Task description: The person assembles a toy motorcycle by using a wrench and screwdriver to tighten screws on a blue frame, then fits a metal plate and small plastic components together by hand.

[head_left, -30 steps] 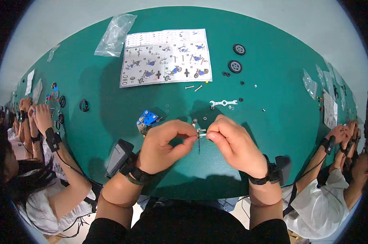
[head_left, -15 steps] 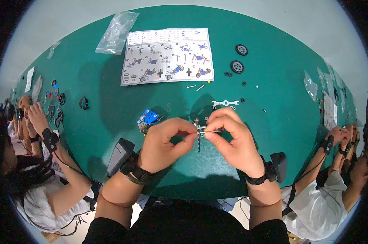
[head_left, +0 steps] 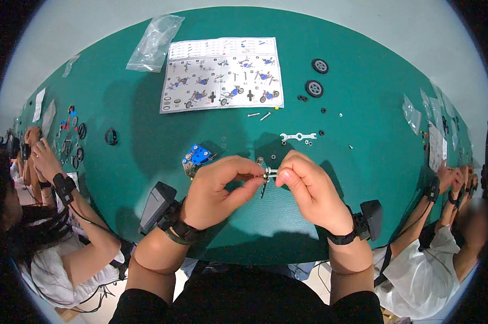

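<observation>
Both hands meet over the near middle of the table. Between the thumb and fingers of my left hand (head_left: 222,186) is a small metal strip with holes (head_left: 263,191), held roughly upright. Metal screws (head_left: 272,173) stick out of it sideways to the right. My right hand (head_left: 311,189) is closed in a pinch at the free ends of these screws; whatever its fingertips hold is hidden. Left of the strip, partly behind my left hand, lies a blue and metal assembly (head_left: 198,155). A small nut (head_left: 273,157) rests on the table just beyond the hands.
A printed instruction sheet (head_left: 222,75) and a clear plastic bag (head_left: 155,43) lie at the back. Two wheels (head_left: 314,88), loose screws (head_left: 265,116), and a flat spanner (head_left: 298,137) are to the right. A black band (head_left: 111,136) lies left. People work at both sides.
My right hand has shifted slightly right and its fingers have curled in more. The strip now leans a little, with the screw shanks more exposed. My left hand keeps its hold.
</observation>
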The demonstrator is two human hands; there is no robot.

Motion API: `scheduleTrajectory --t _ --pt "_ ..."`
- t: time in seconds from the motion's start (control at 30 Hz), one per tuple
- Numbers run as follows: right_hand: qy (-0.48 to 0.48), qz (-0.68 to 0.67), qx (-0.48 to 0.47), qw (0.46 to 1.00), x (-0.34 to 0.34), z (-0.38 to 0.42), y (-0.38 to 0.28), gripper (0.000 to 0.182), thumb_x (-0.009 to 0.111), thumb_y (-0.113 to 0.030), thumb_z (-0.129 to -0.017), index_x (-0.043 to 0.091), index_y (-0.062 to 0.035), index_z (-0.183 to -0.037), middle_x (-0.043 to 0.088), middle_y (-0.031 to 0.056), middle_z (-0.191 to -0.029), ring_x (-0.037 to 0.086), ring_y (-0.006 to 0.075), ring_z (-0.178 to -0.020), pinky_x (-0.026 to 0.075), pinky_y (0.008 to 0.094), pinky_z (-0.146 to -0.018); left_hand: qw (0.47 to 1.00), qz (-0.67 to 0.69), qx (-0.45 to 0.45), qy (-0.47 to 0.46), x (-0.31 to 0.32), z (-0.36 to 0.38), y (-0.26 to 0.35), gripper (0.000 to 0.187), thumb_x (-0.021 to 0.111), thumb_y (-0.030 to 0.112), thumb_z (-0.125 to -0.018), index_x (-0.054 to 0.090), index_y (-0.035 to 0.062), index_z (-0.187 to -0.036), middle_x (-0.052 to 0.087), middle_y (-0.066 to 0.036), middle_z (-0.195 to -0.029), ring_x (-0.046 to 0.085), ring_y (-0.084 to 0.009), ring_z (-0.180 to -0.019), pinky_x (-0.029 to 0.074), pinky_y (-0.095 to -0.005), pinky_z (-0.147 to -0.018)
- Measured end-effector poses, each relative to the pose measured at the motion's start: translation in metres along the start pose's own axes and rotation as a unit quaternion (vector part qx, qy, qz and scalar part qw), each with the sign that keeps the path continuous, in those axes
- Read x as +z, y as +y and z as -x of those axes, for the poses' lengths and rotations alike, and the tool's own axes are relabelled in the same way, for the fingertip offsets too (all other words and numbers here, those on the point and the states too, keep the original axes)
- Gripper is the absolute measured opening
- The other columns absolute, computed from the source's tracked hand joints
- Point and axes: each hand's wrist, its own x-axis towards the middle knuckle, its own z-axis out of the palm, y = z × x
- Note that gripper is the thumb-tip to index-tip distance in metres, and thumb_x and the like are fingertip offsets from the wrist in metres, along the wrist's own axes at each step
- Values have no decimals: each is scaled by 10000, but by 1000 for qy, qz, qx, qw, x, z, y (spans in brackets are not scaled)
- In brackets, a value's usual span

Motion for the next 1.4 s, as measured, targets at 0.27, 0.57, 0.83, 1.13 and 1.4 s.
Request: scheduleTrajectory --t 0.27,0.57,0.83,1.13,1.4 --pt "6 82 -37 996 2 -3 2 91 513 -110 -853 511 -30 -809 468 103 -767 478 270 -755 371 350 -684 998 33 -49 5 0 4 -3 148 653 31 -760 592 4 -892 618 -83 -850 620 -146 -752 503 -247 -667" --pt "43 139 -55 988 1 -2 0 89 630 -73 -746 551 -53 -785 502 84 -835 486 258 -812 361 352 -736 999 -14 -30 -2 1 1 -4 144 652 38 -749 584 0 -871 608 -89 -801 626 -154 -728 494 -251 -646" --pt "59 39 -15 997 6 -2 1 115 615 9 -743 532 -26 -814 480 103 -820 499 261 -738 408 318 -648 999 -42 -27 -21 0 0 -4 140 661 34 -745 583 16 -859 612 -74 -828 614 -155 -742 492 -258 -659" --pt "-14 51 26 998 6 1 3 73 522 -46 -848 476 -4 -886 465 139 -803 493 268 -695 407 343 -628 998 -57 1 -16 0 -1 -4 144 651 31 -739 577 5 -860 605 -94 -799 628 -173 -724 493 -257 -650" --pt "16 -2 42 999 1 1 -5 60 463 -28 -884 455 -6 -939 475 95 -856 495 187 -774 405 288 -684 986 124 -110 -2 1 2 -11 119 622 27 -787 581 4 -897 627 -56 -859 610 -106 -795 500 -235 -704"
